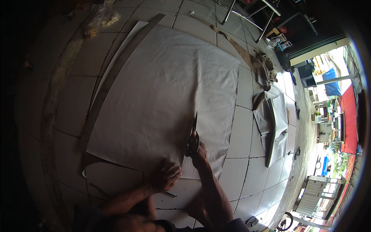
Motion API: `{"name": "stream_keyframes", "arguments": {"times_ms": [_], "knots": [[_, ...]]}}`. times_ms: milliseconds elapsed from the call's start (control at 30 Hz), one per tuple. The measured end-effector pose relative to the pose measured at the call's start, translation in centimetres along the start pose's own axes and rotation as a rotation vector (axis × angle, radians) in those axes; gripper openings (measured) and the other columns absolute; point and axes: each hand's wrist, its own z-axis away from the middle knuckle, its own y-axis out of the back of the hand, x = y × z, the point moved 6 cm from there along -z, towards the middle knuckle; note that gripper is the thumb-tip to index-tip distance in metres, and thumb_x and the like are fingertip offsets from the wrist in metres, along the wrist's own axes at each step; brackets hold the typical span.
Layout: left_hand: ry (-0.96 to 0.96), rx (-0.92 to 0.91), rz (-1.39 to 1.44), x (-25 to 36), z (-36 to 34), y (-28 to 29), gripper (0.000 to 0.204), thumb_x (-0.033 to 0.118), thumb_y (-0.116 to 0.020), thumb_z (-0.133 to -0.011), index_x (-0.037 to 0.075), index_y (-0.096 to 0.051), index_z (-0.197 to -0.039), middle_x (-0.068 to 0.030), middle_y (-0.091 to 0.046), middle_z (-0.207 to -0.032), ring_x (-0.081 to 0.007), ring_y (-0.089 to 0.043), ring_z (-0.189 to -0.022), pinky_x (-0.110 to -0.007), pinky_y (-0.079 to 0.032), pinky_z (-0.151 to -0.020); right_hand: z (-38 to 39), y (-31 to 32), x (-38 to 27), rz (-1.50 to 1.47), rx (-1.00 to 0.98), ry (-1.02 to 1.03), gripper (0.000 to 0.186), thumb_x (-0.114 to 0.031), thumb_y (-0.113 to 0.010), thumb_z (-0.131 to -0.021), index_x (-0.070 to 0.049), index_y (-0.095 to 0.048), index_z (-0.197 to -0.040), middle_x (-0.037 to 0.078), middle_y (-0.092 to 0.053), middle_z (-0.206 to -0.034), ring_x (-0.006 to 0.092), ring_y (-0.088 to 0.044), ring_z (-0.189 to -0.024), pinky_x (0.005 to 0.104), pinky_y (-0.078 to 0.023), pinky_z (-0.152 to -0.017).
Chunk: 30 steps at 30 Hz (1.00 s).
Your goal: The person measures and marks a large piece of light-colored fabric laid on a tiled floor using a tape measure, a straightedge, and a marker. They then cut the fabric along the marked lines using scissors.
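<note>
A large whitish sheet (154, 89), which looks like cloth or faux leather, lies spread on the tiled floor. My right hand (199, 152) is closed round the dark handles of a pair of scissors (194, 125). The blades point away from me and sit in the sheet, along a cut that runs up from its near edge. Beyond the tips, a raised crease continues through the material. My left hand (166, 176) has its fingers curled on the sheet's near edge, just left of the cut. Its thumb is partly hidden.
A long greyish strip (119, 65) runs along the sheet's left side. To the right lie a folded pale piece (276, 123) and a crumpled brown strip (247, 58). A thin dark stick (170, 194) rests near my left wrist. A metal-legged stool (251, 17) stands far right.
</note>
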Motion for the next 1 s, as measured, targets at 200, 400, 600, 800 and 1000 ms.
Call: {"name": "stream_keyframes", "arguments": {"times_ms": [200,400,600,800,1000], "knots": [[0.005,0.004,0.03,-0.2,0.0,-0.5,0.041,0.026,-0.07,-0.091,0.013,-0.071,-0.13,-0.0066,-0.058,-0.144,-0.0311,-0.053,-0.136,-0.068,-0.028,-0.121,-0.9,0.0,-0.5,0.03,-0.033,0.081,0.059,-0.07,-0.058,-0.098,-0.012,-0.057,-0.091,-0.002,-0.052,-0.071,0.0096,-0.051,-0.056,0.0286,-0.043,-0.052],[-0.019,-0.011,0.008,0.0,0.0,-0.5,0.041,0.026,-0.07,-0.091,0.014,-0.07,-0.13,-0.0067,-0.058,-0.144,-0.0313,-0.052,-0.136,-0.069,-0.028,-0.12,-2.2,0.2,-0.8,-0.01,-0.055,0.114,0.06,-0.071,-0.059,-0.096,-0.012,-0.055,-0.09,-0.003,-0.051,-0.07,0.0087,-0.051,-0.055,0.0281,-0.042,-0.051],[-0.016,-0.022,0.0,-0.1,0.1,-0.4,0.041,0.025,-0.069,-0.091,0.014,-0.07,-0.131,-0.0056,-0.058,-0.144,-0.0306,-0.049,-0.138,-0.07,-0.027,-0.12,-2.9,0.2,-0.9,-0.031,-0.014,0.098,0.062,-0.069,-0.064,-0.095,-0.007,-0.057,-0.089,0.0,-0.054,-0.071,0.0112,-0.053,-0.055,0.0292,-0.045,-0.051],[-0.012,-0.023,-0.01,-0.3,0.2,-0.8,0.041,0.025,-0.068,-0.091,0.014,-0.07,-0.13,-0.0055,-0.057,-0.144,-0.0312,-0.047,-0.14,-0.07,-0.025,-0.121,-3.9,0.1,-2.4,0.007,-0.046,0.164,0.057,-0.068,-0.061,-0.097,-0.012,-0.055,-0.091,-0.003,-0.051,-0.071,0.0085,-0.049,-0.055,0.0282,-0.041,-0.051],[-0.011,-0.003,-0.002,-0.3,-0.1,-0.5,0.038,0.025,-0.066,-0.092,0.015,-0.071,-0.129,-0.0066,-0.058,-0.144,-0.0315,-0.048,-0.139,-0.069,-0.024,-0.122,-4.8,0.9,-1.8,-0.03,-0.06,0.186,0.053,-0.061,-0.067,-0.097,-0.01,-0.057,-0.089,-0.002,-0.054,-0.073,0.0097,-0.053,-0.057,0.0282,-0.045,-0.053]]}}
